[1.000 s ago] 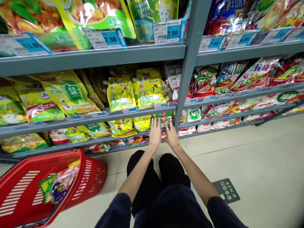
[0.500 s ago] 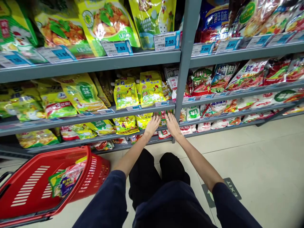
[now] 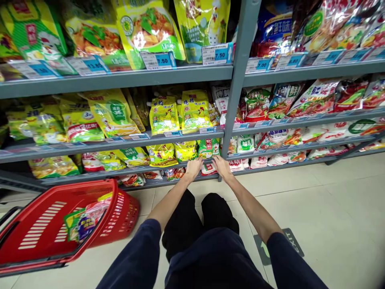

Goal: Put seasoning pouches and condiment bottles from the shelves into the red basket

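Observation:
My left hand (image 3: 195,166) is at the front edge of a low shelf (image 3: 144,170), its fingers curled against that edge. Close by on the right, my right hand (image 3: 221,165) bends its fingers over the same edge, beside the upright post. Just above and between them stands a green and white seasoning packet (image 3: 208,147) with a red label. Under the edge, between my wrists, a white and red packet (image 3: 208,169) lies on the bottom shelf. The fingertips are small and partly hidden, and neither hand holds a packet that I can see.
A red shopping basket (image 3: 126,212) stands on the floor at left, with several colourful packets (image 3: 86,220) inside. The grey shelf post (image 3: 237,80) rises in front of me. Yellow seasoning pouches (image 3: 195,110) fill the shelf above. A dark exit sign (image 3: 288,241) marks the floor at right.
Both hands have come down a little from the green packet to the shelf edge below it, uncovering the packet. Their fingers, stretched out before, are now curled. The view has shifted slightly.

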Demonstrator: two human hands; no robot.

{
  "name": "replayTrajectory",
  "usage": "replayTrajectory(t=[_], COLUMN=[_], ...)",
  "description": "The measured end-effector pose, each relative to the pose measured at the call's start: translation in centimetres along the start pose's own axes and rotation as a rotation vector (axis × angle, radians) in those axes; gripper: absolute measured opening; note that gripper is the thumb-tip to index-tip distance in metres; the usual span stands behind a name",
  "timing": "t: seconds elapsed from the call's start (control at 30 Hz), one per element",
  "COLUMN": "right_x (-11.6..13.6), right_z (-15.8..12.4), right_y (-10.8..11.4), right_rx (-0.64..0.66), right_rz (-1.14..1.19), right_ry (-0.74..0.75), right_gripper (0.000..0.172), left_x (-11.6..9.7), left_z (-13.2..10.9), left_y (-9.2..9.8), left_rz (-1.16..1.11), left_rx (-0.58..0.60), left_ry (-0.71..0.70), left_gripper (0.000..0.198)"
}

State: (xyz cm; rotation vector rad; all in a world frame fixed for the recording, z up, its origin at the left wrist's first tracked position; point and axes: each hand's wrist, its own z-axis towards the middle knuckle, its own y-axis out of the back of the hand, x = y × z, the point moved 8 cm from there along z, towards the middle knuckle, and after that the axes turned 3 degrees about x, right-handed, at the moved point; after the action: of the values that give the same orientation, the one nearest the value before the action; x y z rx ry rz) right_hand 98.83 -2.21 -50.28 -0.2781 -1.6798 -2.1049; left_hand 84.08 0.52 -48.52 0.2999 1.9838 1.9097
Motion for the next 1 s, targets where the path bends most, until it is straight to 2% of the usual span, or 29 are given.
replayTrajectory(t=[0.13,0.3,0.43,0.5,0.57,0.63,0.67,0.73,0.8,0.83,0.9,0.93,1.0], right_x=[-0.9,-2.5,-3.4,-3.6,-3.4,-2.9,-2.5,-1.7,-1.2,-0.8,-0.8,-1.2,-3.1], right_z=[1.8,2.1,3.0,4.4,5.4,4.9,3.7,-0.4,-6.6,-10.1,-17.7,-21.5,-28.6], right_y=[-0.5,-1.4,-2.6,-2.5,-1.9,-1.2,-1.2,-1.9,-3.0,-3.5,-4.6,-5.2,-6.6], right_rx=[0.004,-0.019,0.017,0.030,-0.023,-0.088,-0.095,-0.028,0.046,0.080,0.135,0.164,0.230], right_rz=[0.012,0.087,0.142,0.166,0.209,0.275,0.319,0.411,0.481,0.487,0.492,0.493,0.488], right_ry=[-0.080,-0.202,-0.290,-0.295,-0.259,-0.198,-0.177,-0.181,-0.246,-0.249,-0.270,-0.283,-0.349], right_gripper=[0.030,0.033,0.034,0.036,0.039,0.039,0.039,0.043,0.045,0.045,0.047,0.050,0.054], left_x=[0.6,1.6,2.9,3.3,3.0,2.3,2.1,3.0,6.8,9.9,17.3,20.6,26.2], left_z=[1.9,2.6,3.2,4.2,4.9,4.4,3.3,-0.4,-6.3,-10.1,-19.1,-23.4,-31.4], left_y=[-0.2,-1.3,-2.3,-2.1,-1.3,-0.7,-0.5,-0.3,0.4,1.1,2.4,2.9,3.5], left_rz=[0.017,-0.027,-0.080,-0.113,-0.161,-0.213,-0.245,-0.327,-0.403,-0.402,-0.217,-0.064,0.017], left_rx=[0.001,-0.029,-0.015,-0.023,-0.084,-0.131,-0.140,-0.167,-0.261,-0.343,-0.465,-0.437,-0.406], left_ry=[0.084,0.168,0.252,0.292,0.314,0.290,0.270,0.258,0.333,0.413,0.708,0.823,1.002], left_gripper=[0.038,0.047,0.047,0.046,0.046,0.045,0.044,0.043,0.043,0.045,0.046,0.047,0.069])
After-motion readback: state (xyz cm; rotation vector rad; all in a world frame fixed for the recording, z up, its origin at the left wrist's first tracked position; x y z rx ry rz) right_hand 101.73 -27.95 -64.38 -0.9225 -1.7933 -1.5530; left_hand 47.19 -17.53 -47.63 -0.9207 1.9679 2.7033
